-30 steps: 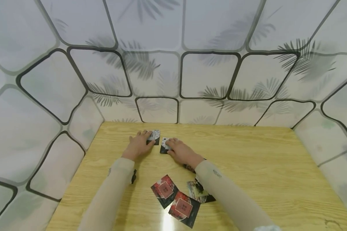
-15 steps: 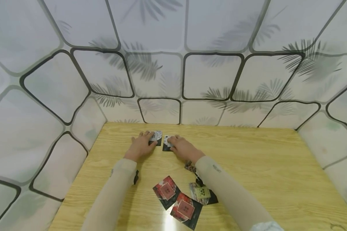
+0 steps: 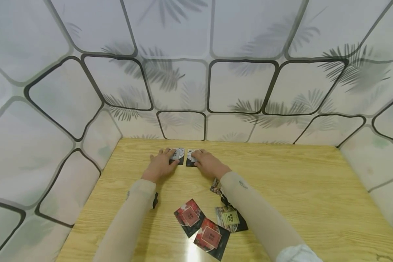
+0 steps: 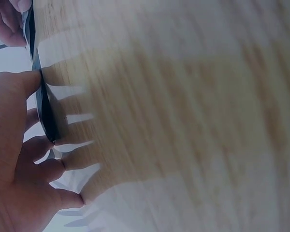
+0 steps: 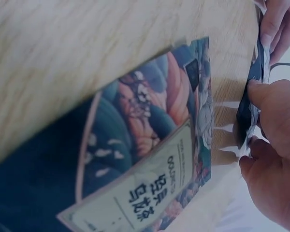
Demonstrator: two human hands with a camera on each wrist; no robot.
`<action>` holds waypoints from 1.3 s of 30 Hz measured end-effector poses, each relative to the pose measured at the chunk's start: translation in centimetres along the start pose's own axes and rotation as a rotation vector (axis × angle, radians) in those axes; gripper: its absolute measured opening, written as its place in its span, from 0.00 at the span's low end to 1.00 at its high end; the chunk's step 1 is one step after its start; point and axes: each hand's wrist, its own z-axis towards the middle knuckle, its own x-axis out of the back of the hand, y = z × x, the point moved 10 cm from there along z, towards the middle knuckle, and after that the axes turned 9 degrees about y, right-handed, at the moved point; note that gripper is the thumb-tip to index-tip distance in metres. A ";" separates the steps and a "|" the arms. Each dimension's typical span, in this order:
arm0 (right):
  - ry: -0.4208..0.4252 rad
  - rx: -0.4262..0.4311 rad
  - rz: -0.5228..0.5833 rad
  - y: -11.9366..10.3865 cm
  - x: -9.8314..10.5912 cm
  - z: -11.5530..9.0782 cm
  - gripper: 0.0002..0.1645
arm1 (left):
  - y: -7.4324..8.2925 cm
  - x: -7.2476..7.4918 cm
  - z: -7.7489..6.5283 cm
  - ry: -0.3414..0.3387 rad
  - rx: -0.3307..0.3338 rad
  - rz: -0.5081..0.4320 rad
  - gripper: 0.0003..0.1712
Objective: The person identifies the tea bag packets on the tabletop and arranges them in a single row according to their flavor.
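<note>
i see the left hand [image 3: 160, 165] with fingers spread across the left grey packet [image 3: 181, 158], thumb at its near edge, nothing gripped. the right hand [image 3: 210, 164] lays parted, relaxed fingers on the right grey packet [image 3: 190, 163], also without a grip that i can make out. both packets lie side by side near the counter's [image 3: 281, 174] back edge, a narrow gap between them. nearer, one red packet [image 3: 189, 216] meets a second red packet [image 3: 211, 238]; a yellow-labelled packet [image 3: 230, 219] lies just beside. the right sleeve [image 3: 258, 211] partly hides a patterned packet [image 3: 215, 186].
</note>
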 end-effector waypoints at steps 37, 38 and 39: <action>0.077 0.072 0.016 -0.4 1.8 -1.9 0.33 | 0.0 0.0 0.0 0.015 -0.005 0.006 0.38; 0.074 0.073 0.018 -0.2 1.8 -2.3 0.34 | 0.0 0.0 -0.1 0.015 -0.007 0.007 0.38; 0.069 0.071 0.018 -0.1 1.8 -2.7 0.33 | 0.0 0.0 -0.1 0.016 -0.010 0.011 0.38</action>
